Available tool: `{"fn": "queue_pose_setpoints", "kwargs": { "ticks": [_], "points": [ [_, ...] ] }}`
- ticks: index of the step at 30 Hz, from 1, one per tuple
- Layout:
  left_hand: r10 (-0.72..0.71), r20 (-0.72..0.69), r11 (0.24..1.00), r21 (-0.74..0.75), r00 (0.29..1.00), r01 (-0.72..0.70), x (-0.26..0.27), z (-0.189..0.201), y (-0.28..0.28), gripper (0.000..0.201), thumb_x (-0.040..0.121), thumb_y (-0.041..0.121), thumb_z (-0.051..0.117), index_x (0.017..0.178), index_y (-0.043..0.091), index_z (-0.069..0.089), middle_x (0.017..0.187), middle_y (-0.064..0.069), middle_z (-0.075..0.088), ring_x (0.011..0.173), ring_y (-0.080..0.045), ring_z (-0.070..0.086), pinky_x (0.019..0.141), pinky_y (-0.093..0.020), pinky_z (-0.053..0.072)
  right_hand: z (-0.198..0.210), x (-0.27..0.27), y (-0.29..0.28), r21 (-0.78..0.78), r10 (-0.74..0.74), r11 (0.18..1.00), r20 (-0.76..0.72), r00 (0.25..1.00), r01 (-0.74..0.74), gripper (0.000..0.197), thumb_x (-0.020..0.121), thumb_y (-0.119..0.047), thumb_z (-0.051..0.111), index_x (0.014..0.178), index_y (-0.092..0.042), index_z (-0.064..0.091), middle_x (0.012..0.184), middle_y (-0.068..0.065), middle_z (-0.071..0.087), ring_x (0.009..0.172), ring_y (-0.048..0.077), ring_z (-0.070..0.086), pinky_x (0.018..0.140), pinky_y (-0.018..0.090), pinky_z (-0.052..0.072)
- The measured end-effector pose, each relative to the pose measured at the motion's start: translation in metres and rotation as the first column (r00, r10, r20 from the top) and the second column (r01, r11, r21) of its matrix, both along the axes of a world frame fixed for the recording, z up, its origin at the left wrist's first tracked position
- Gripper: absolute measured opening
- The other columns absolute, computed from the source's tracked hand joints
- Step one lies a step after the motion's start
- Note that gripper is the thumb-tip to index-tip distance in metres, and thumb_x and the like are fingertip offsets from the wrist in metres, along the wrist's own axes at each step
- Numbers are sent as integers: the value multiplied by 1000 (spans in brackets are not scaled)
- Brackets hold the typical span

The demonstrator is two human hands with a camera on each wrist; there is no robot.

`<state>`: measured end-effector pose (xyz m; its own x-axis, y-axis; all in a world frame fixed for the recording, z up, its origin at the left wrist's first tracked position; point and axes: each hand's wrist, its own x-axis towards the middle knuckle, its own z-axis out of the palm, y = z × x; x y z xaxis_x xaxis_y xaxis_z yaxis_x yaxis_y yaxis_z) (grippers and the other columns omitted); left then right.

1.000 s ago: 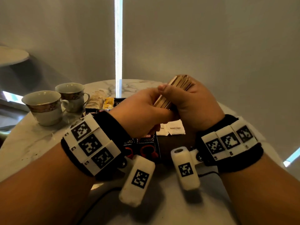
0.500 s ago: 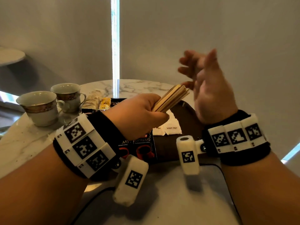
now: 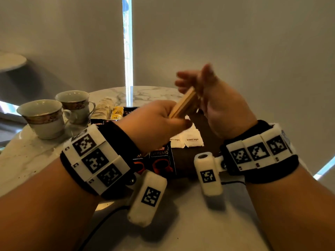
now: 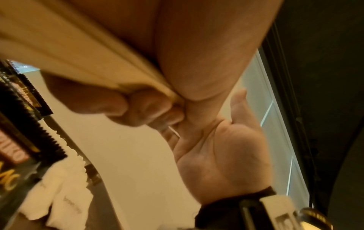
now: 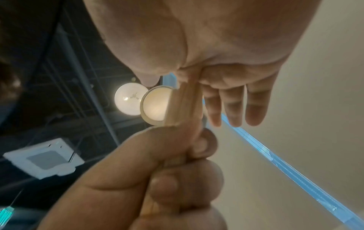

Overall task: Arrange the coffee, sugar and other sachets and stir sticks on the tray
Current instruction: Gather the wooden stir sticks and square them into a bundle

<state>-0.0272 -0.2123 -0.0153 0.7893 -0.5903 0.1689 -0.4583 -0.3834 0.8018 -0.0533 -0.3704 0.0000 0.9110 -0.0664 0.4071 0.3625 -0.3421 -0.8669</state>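
Note:
My left hand [image 3: 157, 120] grips a bundle of wooden stir sticks [image 3: 184, 104] above the dark tray [image 3: 188, 160], the sticks pointing up and to the right. My right hand [image 3: 215, 98] is open with straight fingers, its palm pressed flat against the free ends of the sticks [image 5: 185, 105]. On the tray lie black coffee sachets [image 3: 159, 160] and white brown sugar sachets [image 3: 192, 140]. The left wrist view shows my curled fingers [image 4: 141, 109] round the sticks [image 4: 78, 54], and the right palm [image 4: 222, 155] beyond them.
Two gold-rimmed cups [image 3: 43, 116] [image 3: 76, 104] stand at the left on the round marble table [image 3: 27, 160]. A yellow tea sachet [image 3: 117, 113] and pale sachets [image 3: 103, 109] lie behind the tray. A black cable [image 3: 101, 223] runs along the near table.
A second ago both hands held the sticks. The right hand then let go and lifted away open; now it has come back down against the stick ends.

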Motion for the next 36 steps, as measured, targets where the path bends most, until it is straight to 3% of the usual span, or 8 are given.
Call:
{"fn": "queue_pose_setpoints", "kwargs": {
  "ticks": [4, 8, 12, 16, 22, 29, 33, 36],
  "points": [
    [59, -89, 710, -696, 994, -104, 11, 5, 3, 16, 96, 35, 64, 87, 22, 58, 62, 4, 53, 52, -15, 51, 54, -35, 46, 6, 4, -2, 572, 159, 820, -257, 953, 18, 80, 93, -72, 31, 123, -4, 58, 117, 26, 67, 108, 39, 67, 92, 51, 55],
    [15, -119, 375, -920, 993, -116, 16, 5, 2, 13, 95, 30, 61, 85, 22, 58, 65, 3, 52, 58, -18, 51, 59, -34, 47, -2, 2, 13, 815, 569, 579, -378, 730, -30, 99, 89, -76, 36, 139, 10, 38, 135, 46, 42, 129, 58, 41, 109, 56, 39],
    [42, -58, 428, -901, 997, -70, 10, 0, -7, 12, 97, 26, 60, 87, 19, 58, 64, 1, 53, 59, -19, 53, 59, -37, 48, -7, -1, 27, 894, 688, 445, -301, 660, -57, 107, 85, -80, 36, 131, 17, 41, 136, 40, 47, 128, 48, 47, 104, 51, 44],
    [47, -55, 506, -860, 997, -71, 6, -5, -13, 17, 98, 24, 62, 91, 13, 52, 63, -3, 54, 57, -24, 54, 56, -42, 50, -6, -7, 33, 970, 709, 238, -135, 692, -54, 87, 82, -72, 50, 119, 7, 55, 106, 14, 59, 79, 22, 59, 55, 34, 56],
    [26, -70, 576, -815, 997, -72, 5, -8, -16, 20, 99, 19, 61, 96, 4, 49, 62, -11, 50, 55, -28, 50, 49, -38, 49, -10, -4, 31, 953, 662, 283, -109, 742, -112, 101, 82, -77, 46, 147, 0, 41, 133, 6, 50, 110, 27, 58, 85, 40, 58],
    [-29, 68, 968, -249, 997, 45, 9, -8, -3, 19, 97, 31, 62, 82, 42, 59, 54, 14, 57, 44, 0, 49, 42, -16, 41, 2, -1, 4, 251, 15, 968, -155, 988, 25, 95, 65, -92, 49, 110, -10, 64, 82, 2, 64, 79, 20, 59, 69, 34, 48],
    [-55, 77, 998, 21, 996, 53, 5, -6, -1, 11, 93, 39, 67, 92, 41, 56, 68, 9, 58, 48, 6, 52, 43, -9, 38, 3, -10, 1, -238, -119, 963, 56, 991, 129, 48, 85, -63, 60, 82, -15, 62, 61, -5, 60, 53, 4, 54, 52, 20, 46],
    [2, 75, 999, 39, 997, -5, 3, -5, -5, 21, 91, 43, 69, 107, 35, 58, 80, 7, 62, 58, 1, 58, 48, -12, 43, -1, -3, 1, -314, -161, 930, 123, 979, 192, 27, 94, -36, 65, 73, -20, 58, 65, 7, 65, 54, 16, 59, 55, 32, 50]
  ]
}}
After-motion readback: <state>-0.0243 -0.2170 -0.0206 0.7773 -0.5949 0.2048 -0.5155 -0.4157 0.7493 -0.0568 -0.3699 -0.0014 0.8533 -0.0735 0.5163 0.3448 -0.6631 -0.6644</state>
